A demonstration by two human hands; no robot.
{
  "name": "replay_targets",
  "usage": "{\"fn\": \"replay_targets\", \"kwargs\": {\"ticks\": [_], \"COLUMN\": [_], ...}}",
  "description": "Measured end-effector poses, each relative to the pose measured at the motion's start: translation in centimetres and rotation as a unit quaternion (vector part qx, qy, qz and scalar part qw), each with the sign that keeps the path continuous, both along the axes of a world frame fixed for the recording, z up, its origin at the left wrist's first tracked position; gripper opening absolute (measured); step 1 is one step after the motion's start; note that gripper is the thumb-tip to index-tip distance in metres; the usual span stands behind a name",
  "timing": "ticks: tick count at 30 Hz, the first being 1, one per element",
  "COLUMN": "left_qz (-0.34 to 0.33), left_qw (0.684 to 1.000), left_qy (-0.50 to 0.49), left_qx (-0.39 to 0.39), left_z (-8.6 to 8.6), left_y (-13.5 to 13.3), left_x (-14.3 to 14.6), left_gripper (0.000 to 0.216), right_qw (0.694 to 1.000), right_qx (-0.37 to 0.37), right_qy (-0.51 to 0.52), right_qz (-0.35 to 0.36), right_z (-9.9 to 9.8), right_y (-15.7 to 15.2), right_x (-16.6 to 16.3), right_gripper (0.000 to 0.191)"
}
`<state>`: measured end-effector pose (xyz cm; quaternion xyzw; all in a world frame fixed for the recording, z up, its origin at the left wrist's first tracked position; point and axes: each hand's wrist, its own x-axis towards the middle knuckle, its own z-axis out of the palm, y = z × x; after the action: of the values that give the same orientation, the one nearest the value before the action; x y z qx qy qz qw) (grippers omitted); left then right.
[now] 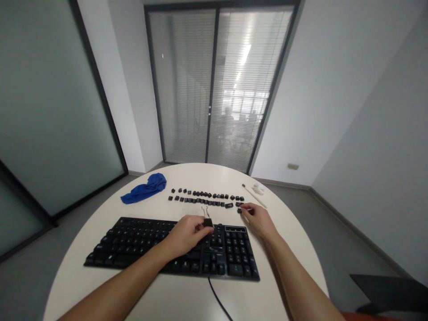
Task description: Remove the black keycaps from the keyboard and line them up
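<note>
Binder clip point(207, 222) in left hand point(187, 235), above keyboard point(197, 256).
Left hand pinches its black body. Right hand point(260, 219): fingertips at a loose keycap point(239, 211), can't tell if gripped; keycap rows point(202, 201) to its left.

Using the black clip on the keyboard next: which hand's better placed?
Probably the left hand: it already holds the black clip over the keyboard. The right hand is off the board, fingertips at a loose key.
</note>
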<state>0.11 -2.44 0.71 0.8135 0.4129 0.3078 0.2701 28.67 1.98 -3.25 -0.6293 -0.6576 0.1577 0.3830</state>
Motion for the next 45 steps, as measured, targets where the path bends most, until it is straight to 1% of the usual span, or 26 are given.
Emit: {"fn": "replay_targets", "kwargs": {"ticks": [3,5,7,9,11,13,14,15,17,19,22,24,27,31,35,42,45], "left_qz": [-0.004,-0.010,-0.015,-0.020,-0.026,-0.024,-0.021,-0.018,-0.011,-0.016,-0.035,-0.041,-0.030,-0.007,-0.026,-0.060,-0.038], "left_qw": [1.000,0.999,0.998,0.997,0.995,0.995,0.996,0.997,0.999,0.999,0.997,0.996,0.998,0.999,0.999,0.998,0.997], "left_qy": [-0.008,-0.012,-0.019,-0.035,-0.051,-0.052,-0.043,-0.028,0.009,0.041,0.057,0.055,0.045,0.030,0.009,-0.026,-0.067], "left_qx": [-0.028,-0.044,-0.057,-0.072,-0.080,-0.077,-0.073,-0.067,-0.048,-0.012,0.038,0.049,0.045,0.045,0.041,0.022,-0.003], "left_z": [0.2,0.2,0.1,-0.1,-0.3,-0.5,-0.6,-0.6,-0.6,-0.4,-0.1,0.0,-0.1,-0.6,-0.8,-0.5,-0.4], "left_y": [-0.1,-0.2,-0.2,-0.2,-0.2,-0.1,-0.1,-0.1,-0.3,-0.7,-1.1,-1.2,-1.1,-1.0,-1.0,-1.1,-1.0], "left_x": [0.2,0.3,0.4,0.6,0.6,0.7,0.7,0.7,0.8,0.9,1.1,1.1,1.0,0.8,0.6,0.6,0.6], "left_gripper": [0.033,0.031,0.029,0.028,0.027,0.028,0.028,0.029,0.031,0.031,0.026,0.024,0.027,0.034,0.030,0.025,0.025], "right_qw": [1.000,0.999,0.995,0.984,0.969,0.957,0.954,0.952,0.951,0.951,0.951,0.950,0.948,0.941,0.937,0.927,0.925], "right_qx": [0.013,0.029,0.044,0.041,0.002,-0.026,-0.034,-0.037,-0.042,-0.044,-0.035,-0.031,-0.022,-0.002,0.009,0.031,0.050], "right_qy": [-0.007,-0.005,0.003,-0.005,-0.024,-0.053,-0.067,-0.079,-0.091,-0.095,-0.103,-0.104,-0.108,-0.125,-0.134,-0.138,-0.123], "right_qz": [0.007,0.035,0.089,0.174,0.247,0.283,0.290,0.294,0.293,0.290,0.289,0.293,0.298,0.313,0.323,0.349,0.357], "right_z": [0.9,1.9,2.9,3.8,4.3,4.6,4.7,4.7,4.8,4.9,4.9,4.9,4.9,4.7,4.4,4.0,4.2], "right_y": [-0.5,-1.2,-2.2,-3.3,-4.2,-4.9,-5.1,-5.2,-5.3,-5.4,-5.4,-5.4,-5.4,-5.3,-5.1,-4.9,-4.9], "right_x": [-0.6,-1.5,-2.6,-3.8,-4.8,-5.6,-5.8,-6.0,-6.1,-6.1,-6.2,-6.3,-6.5,-6.8,-6.9,-6.8,-6.8], "right_gripper": [0.025,0.026,0.025,0.022,0.016,0.008,0.004,0.006,0.018,0.024,0.025,0.026,0.026,0.022,0.019,0.015,0.013]}}
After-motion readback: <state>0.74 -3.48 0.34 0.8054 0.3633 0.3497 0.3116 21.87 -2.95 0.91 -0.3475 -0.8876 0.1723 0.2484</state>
